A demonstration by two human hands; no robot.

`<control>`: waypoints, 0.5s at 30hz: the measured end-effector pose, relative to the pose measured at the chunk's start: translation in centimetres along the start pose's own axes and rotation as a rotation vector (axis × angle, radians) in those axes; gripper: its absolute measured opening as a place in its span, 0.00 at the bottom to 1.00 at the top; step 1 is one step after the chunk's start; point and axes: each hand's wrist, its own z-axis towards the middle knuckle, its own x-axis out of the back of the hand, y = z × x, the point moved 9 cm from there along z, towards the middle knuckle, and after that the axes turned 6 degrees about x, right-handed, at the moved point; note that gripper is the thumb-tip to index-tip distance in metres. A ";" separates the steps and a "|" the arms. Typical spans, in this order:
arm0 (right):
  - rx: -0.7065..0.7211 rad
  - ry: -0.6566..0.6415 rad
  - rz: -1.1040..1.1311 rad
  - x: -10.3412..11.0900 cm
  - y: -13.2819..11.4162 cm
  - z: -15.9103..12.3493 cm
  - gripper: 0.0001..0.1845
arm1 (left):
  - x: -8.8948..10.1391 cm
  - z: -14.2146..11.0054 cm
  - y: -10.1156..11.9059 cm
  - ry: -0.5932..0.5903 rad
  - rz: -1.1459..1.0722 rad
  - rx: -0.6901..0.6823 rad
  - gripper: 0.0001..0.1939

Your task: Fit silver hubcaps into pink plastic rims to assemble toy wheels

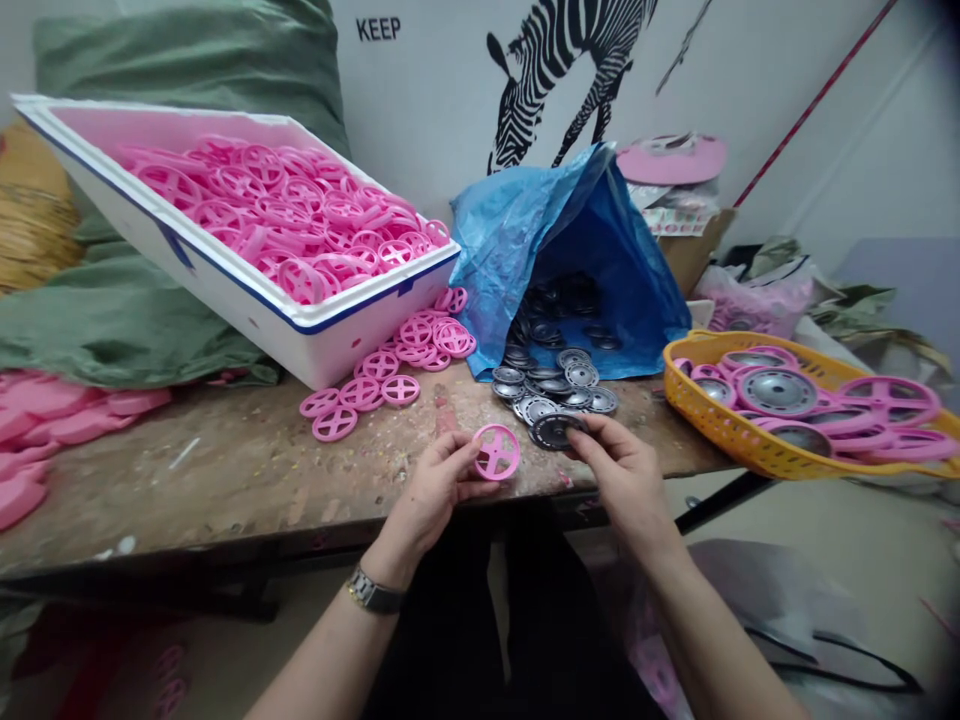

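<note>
My left hand (442, 485) pinches a pink plastic wheel ring (498, 453) with cross spokes, held up at the table's front edge. To the right, my right hand (619, 470) grips a dark grey wheel cover (555, 431) by its right side, thumb on top. The two parts are apart, a short gap between them. Just behind the cover lies a heap of grey wheel covers (582, 374), spilling from an open blue plastic bag (495, 250). Loose pink rings (400, 389) lie on the wood beyond my left hand.
A white foam box (360, 345) full of pink rings tilts towards me at the left. An orange basket (697, 430) at the right holds pink rings, some with grey covers in them. Pink pieces (45, 410) lie on the worn wooden table (225, 470) at far left.
</note>
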 end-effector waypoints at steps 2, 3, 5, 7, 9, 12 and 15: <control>0.038 -0.012 -0.036 -0.6 -0.5 -0.5 0.14 | -0.4 -0.2 -0.5 -0.008 -0.021 0.036 0.07; 0.057 -0.016 -0.055 -0.8 -0.7 -0.7 0.13 | -0.5 -0.3 -0.7 -0.016 -0.039 0.054 0.06; 0.124 -0.016 -0.095 -1.1 -1.5 -1.1 0.11 | -0.8 -0.4 -1.2 -0.036 -0.079 0.088 0.03; 0.252 -0.039 -0.151 -1.4 -2.8 -1.6 0.09 | -1.0 -0.5 -1.6 -0.056 -0.114 0.116 0.02; 0.407 -0.106 -0.225 -2.0 -4.0 -2.3 0.11 | -1.2 -0.7 -1.8 -0.077 -0.140 0.134 0.01; 0.592 -0.227 -0.343 -3.0 -4.8 -3.6 0.16 | -1.6 -0.9 -2.1 -0.105 -0.173 0.135 0.03; 0.693 -0.305 -0.439 -3.7 -5.0 -4.7 0.21 | -1.8 -1.0 -2.2 -0.121 -0.188 0.119 0.05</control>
